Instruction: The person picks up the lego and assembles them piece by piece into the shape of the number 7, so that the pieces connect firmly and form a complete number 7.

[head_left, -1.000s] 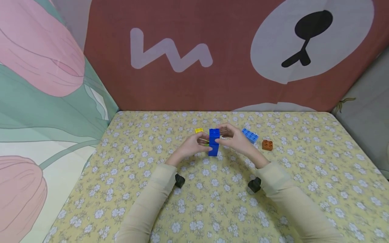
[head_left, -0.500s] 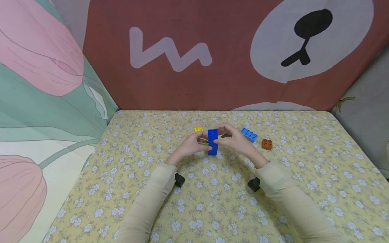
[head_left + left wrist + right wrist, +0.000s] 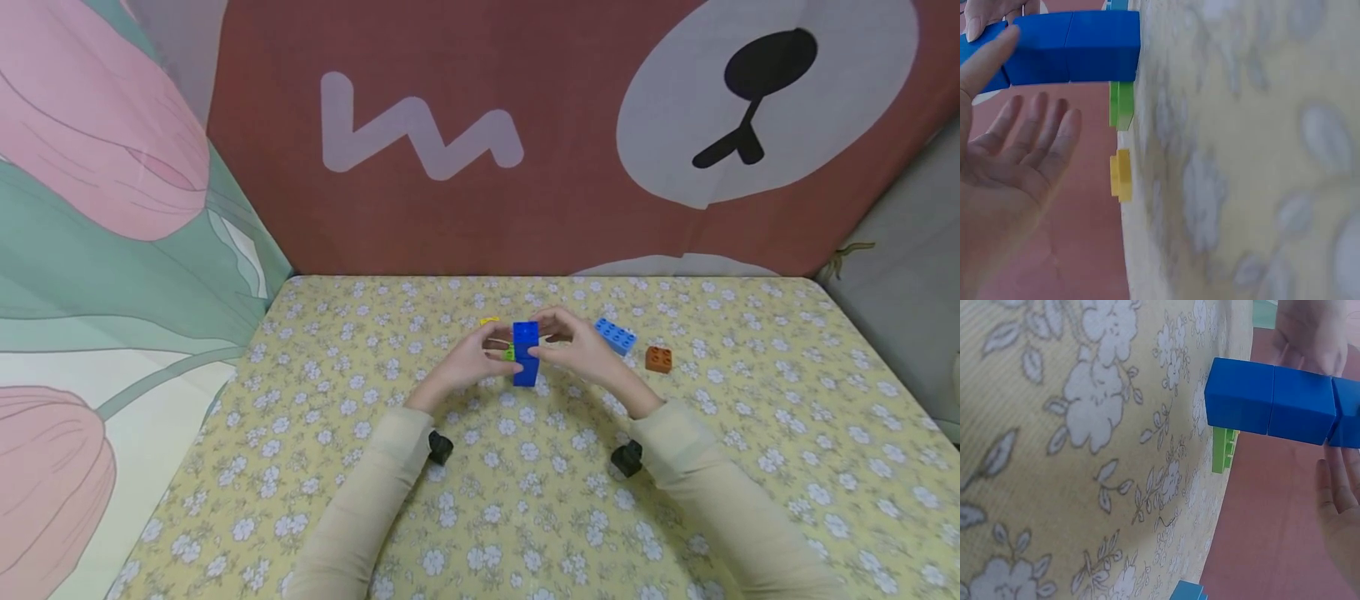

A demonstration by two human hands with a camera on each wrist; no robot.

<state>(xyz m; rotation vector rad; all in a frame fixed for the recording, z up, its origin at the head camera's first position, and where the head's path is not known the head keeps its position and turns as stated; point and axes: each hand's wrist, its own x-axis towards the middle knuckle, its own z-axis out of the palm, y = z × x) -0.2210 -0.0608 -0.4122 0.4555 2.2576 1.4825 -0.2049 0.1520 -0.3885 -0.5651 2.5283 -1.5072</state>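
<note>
Three blue blocks stand stacked upright on the cloth, with slight seams between them. My left hand is at the stack's left; its thumb touches the front face, and the other fingers extend loosely, apart from the blocks in the left wrist view. The right hand pinches the top block, thumb in front and fingers behind. Close behind the stack is a green block, partly hidden.
A yellow block lies behind the left hand. Right of the right hand lie a light blue block and a brown block. Flowered cloth covers the table; a patterned wall rises behind it.
The top of the blue stack has shifted slightly left, in line with the lower part. More of the green block shows beside it. Both hands have stayed nearly in place.
</note>
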